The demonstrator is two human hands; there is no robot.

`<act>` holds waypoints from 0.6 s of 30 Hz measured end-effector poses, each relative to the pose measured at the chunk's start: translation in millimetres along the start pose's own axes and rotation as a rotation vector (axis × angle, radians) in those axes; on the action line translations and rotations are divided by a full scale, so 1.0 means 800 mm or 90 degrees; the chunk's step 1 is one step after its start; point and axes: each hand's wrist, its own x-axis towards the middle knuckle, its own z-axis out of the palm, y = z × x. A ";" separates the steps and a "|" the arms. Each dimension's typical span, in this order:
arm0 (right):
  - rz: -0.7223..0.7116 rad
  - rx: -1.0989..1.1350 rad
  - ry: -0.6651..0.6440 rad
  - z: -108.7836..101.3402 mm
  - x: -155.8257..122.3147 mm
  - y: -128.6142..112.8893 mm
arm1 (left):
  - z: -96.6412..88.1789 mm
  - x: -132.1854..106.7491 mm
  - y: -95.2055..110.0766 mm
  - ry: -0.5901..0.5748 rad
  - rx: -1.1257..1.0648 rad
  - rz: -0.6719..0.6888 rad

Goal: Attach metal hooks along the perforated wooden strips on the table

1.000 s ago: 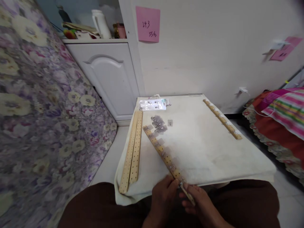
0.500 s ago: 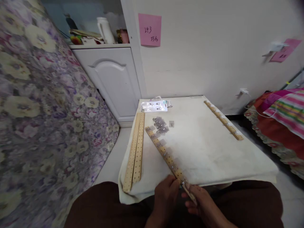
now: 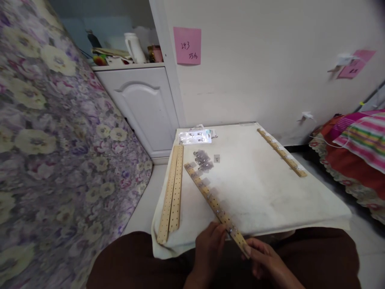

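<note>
Head view, looking down over the lap at a low table (image 3: 270,192) covered with a white cloth. A diagonal wooden strip (image 3: 210,196) lies on the cloth. It is perforated and carries small metal fittings along its length. Its far end is just beside a heap of small clear packets (image 3: 203,157), and its near end overhangs the table's front edge above the person's lap. The left hand (image 3: 209,247) is at the front edge with its fingers curled in. Its fingertips pinch the strip's near section right next to one of the metal fittings. The right hand (image 3: 266,261) is lower and to the right, fingers partly extended and only loosely bent, and it touches the very tip of the strip. Motion blur hides whether it actually grips the tip or merely supports it. A pair of perforated wooden strips (image 3: 172,192) lies side by side along the table's left edge, clear of the diagonal one. A fourth strip (image 3: 281,152) lies along the far right edge, well apart from both hands. A clear blister pack (image 3: 195,136) sits at the far left corner of the table. Behind the table are a white cabinet door (image 3: 144,108) and a wall with a pink note (image 3: 187,45). Floral fabric (image 3: 45,140) fills the left side of the view, and striped bedding (image 3: 361,136) shows at the right.
</note>
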 end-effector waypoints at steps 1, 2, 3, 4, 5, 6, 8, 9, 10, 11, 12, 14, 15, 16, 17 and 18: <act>-0.025 -0.003 -0.005 -0.002 0.001 0.001 | 0.000 -0.001 -0.001 -0.001 -0.009 -0.008; -0.044 -0.003 -0.009 -0.004 0.001 0.002 | 0.000 -0.001 -0.001 -0.002 -0.017 -0.016; -0.056 -0.001 -0.012 -0.005 0.002 0.003 | 0.000 -0.002 -0.002 -0.003 -0.022 -0.022; -0.061 0.001 -0.015 -0.006 0.003 0.003 | 0.000 -0.003 -0.002 -0.002 -0.026 -0.025; -0.062 0.003 -0.016 -0.006 0.004 0.004 | 0.000 -0.003 -0.003 -0.002 -0.028 -0.027; -0.060 0.004 -0.018 -0.006 0.005 0.004 | 0.000 -0.003 -0.003 -0.002 -0.030 -0.027; -0.059 -0.001 -0.024 -0.006 0.006 0.004 | 0.000 -0.004 -0.004 0.002 -0.033 -0.029; -0.063 -0.003 -0.025 -0.007 0.007 0.004 | 0.000 -0.004 -0.005 0.006 -0.037 -0.030; -0.067 -0.006 -0.028 -0.007 0.007 0.004 | 0.000 -0.004 -0.005 0.009 -0.042 -0.035; -0.070 -0.009 -0.033 -0.007 0.008 0.005 | -0.001 -0.004 -0.005 0.011 -0.049 -0.040; -0.073 -0.011 -0.035 -0.008 0.008 0.005 | -0.002 -0.004 -0.005 0.013 -0.055 -0.047; -0.076 -0.014 -0.039 -0.009 0.008 0.006 | -0.003 -0.005 -0.005 0.009 -0.069 -0.065; -0.075 -0.016 -0.041 -0.010 0.009 0.007 | -0.004 -0.005 -0.005 0.006 -0.076 -0.074; -0.077 -0.016 -0.044 -0.011 0.009 0.007 | -0.004 -0.006 -0.005 0.004 -0.081 -0.082; -0.079 -0.014 -0.049 -0.012 0.009 0.008 | -0.004 -0.006 -0.005 0.001 -0.087 -0.088; -0.083 -0.011 -0.054 -0.013 0.009 0.009 | -0.005 -0.006 -0.005 0.000 -0.092 -0.093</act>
